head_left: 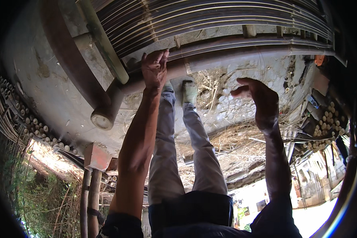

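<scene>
A bamboo frame with long dark slats (226, 22) spans the top of the head view. Its thick front pole (214, 59) runs crosswise below the slats. My left hand (154, 71) is at this pole, fingers stretched upward and thumb apart; whether it touches the pole or only hovers over it, I cannot tell. No object shows in it. To the right, my right hand (260, 97) hangs in the air below the pole, bent at the wrist. Its fingers point left with a gap between them, and it holds nothing.
A curved thick pole (69, 51) and a greenish bamboo pole (103, 43) stand at the left. Cut bamboo is stacked at the left (35, 127) and right (327, 123). Dry straw (238, 139) litters the ground by my legs. A reddish block (98, 156) sits lower left.
</scene>
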The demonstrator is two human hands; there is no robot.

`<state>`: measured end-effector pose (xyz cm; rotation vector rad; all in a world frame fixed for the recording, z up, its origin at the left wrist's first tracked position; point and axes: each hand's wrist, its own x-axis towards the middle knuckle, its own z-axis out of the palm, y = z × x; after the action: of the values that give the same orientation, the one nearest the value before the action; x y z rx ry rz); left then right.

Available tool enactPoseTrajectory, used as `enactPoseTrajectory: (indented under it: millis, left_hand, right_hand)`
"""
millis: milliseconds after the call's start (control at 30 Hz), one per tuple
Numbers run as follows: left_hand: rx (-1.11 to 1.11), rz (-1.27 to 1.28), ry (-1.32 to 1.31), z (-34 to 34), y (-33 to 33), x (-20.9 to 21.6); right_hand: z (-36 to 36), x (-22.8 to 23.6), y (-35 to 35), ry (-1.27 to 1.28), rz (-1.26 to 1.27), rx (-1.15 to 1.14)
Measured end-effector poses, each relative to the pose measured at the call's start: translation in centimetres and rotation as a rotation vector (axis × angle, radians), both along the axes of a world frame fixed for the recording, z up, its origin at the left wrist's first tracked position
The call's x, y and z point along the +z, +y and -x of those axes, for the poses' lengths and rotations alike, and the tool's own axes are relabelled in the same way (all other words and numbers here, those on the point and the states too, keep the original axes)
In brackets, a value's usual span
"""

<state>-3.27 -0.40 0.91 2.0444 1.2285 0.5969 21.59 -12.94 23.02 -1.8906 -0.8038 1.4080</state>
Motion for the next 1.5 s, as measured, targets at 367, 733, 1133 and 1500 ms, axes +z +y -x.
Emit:
enactPoseTrajectory:
  millis: [367,733,1133,1500]
  left_hand:
    - [-0.073,-0.105,-0.109,-4.3,-2.1,1.4]
    - [0.663,1.518,-0.795,-16.8,1.7,1.9]
    - [0.871,1.365,-0.587,-18.4,-1.8,2.0]
    - [0.189,-0.141,0.034,-13.9,-4.0,3.2]
  right_hand:
    - [5.5,-3.4,-22.3,-0.007,0.326,-0.046]
    - [9.1,-4.0,-35.6,-0.216,0.487,-0.036]
    - [10.9,-5.6,-38.2,-0.165,0.454,-0.178]
    - [5.4,-6.8,-33.1,-0.704,0.569,-0.266]
